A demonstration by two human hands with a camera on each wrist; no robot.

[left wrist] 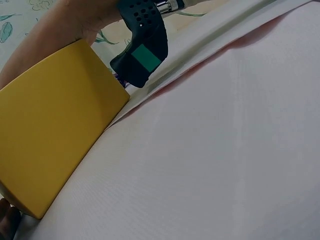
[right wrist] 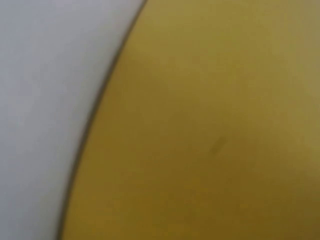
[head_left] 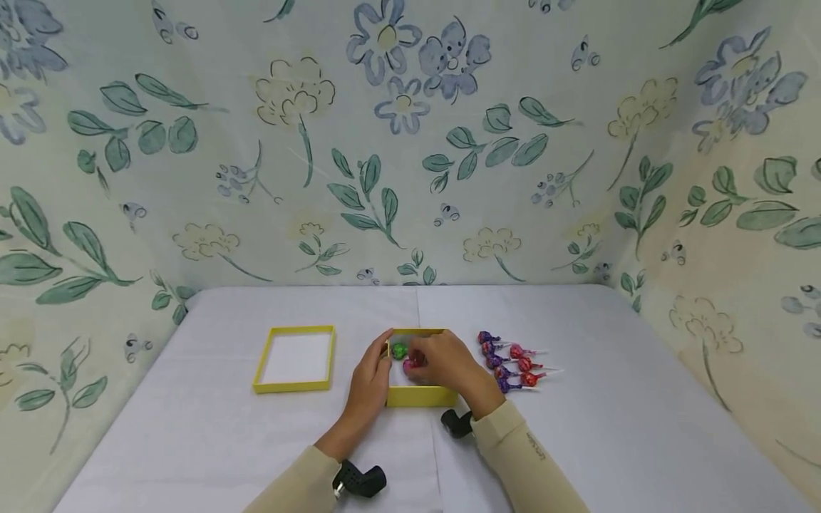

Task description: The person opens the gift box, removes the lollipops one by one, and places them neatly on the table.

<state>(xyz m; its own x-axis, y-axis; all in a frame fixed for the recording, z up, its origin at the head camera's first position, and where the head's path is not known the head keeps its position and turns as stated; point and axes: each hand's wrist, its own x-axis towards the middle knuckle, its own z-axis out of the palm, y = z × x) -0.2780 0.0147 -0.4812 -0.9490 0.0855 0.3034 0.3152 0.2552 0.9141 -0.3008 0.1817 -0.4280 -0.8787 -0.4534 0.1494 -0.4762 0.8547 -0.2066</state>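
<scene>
A yellow box (head_left: pixel 420 397) with a pale inside stands open-topped near the middle of the table. Along its left wall my left hand (head_left: pixel 368 377) grips the side, fingers toward the far corner. My right hand (head_left: pixel 442 360) reaches in over the right wall, its fingers bunched and pinching a lollipop whose wrapper is mostly covered. Beside those fingertips shows a pink lollipop (head_left: pixel 408 366), and farther back lies a green lollipop (head_left: pixel 400 350). In the left wrist view the yellow wall (left wrist: pixel 55 125) hides most of the left hand. Blurred yellow cardboard (right wrist: pixel 200 125) fills most of the right wrist view.
Right of the box lie purple-wrapped lollipops (head_left: pixel 492 361) in a column, with red and pink lollipops (head_left: pixel 526 364) beside them, white sticks pointing right. A shallow yellow-rimmed lid (head_left: pixel 293 388) lies at the left. White cloth (head_left: pixel 173 427) covers the table; a floral curtain hangs behind.
</scene>
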